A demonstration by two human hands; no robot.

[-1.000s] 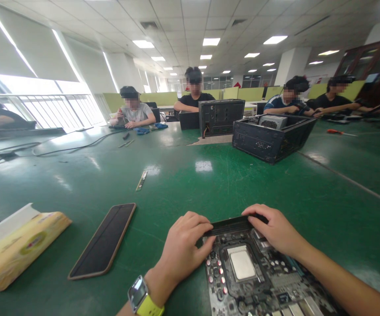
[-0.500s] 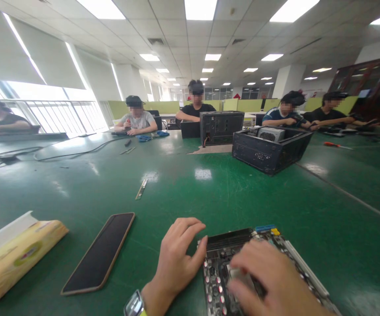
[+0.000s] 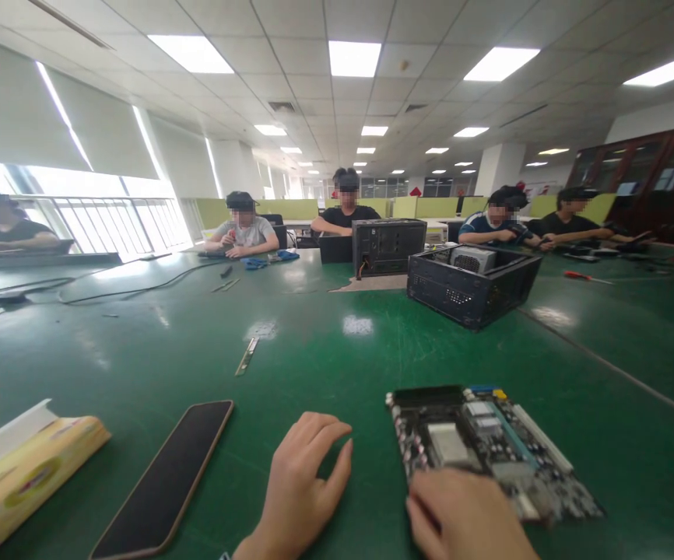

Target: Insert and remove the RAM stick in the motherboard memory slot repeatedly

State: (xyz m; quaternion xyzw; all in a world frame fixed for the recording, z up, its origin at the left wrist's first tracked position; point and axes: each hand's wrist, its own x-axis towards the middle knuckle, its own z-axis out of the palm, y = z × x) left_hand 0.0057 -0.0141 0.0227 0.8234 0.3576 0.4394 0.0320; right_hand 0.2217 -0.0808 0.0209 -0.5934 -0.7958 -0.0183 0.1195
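Observation:
A computer motherboard (image 3: 489,443) lies on the green table at front right, with a pale square processor socket area (image 3: 449,444) and several slots facing up. My right hand (image 3: 459,509) is at the board's near left part, its fingers curled down against it; the fingertips and the near edge are partly hidden. My left hand (image 3: 307,474) rests on the table to the left of the board, apart from it, fingers loosely curved with a gap to the thumb and nothing in it.
A phone (image 3: 167,482) and a yellow tissue pack (image 3: 33,482) lie at left. Beyond them is a small metal strip (image 3: 247,356). Two computer cases (image 3: 389,247) stand farther back, one an open black case (image 3: 471,292). A screwdriver (image 3: 582,275) and cables lie on the table; several people sit around it.
The motherboard has shifted away from me and to the right. My right hand has moved from over its middle to its near left part. My left hand no longer borders the board.

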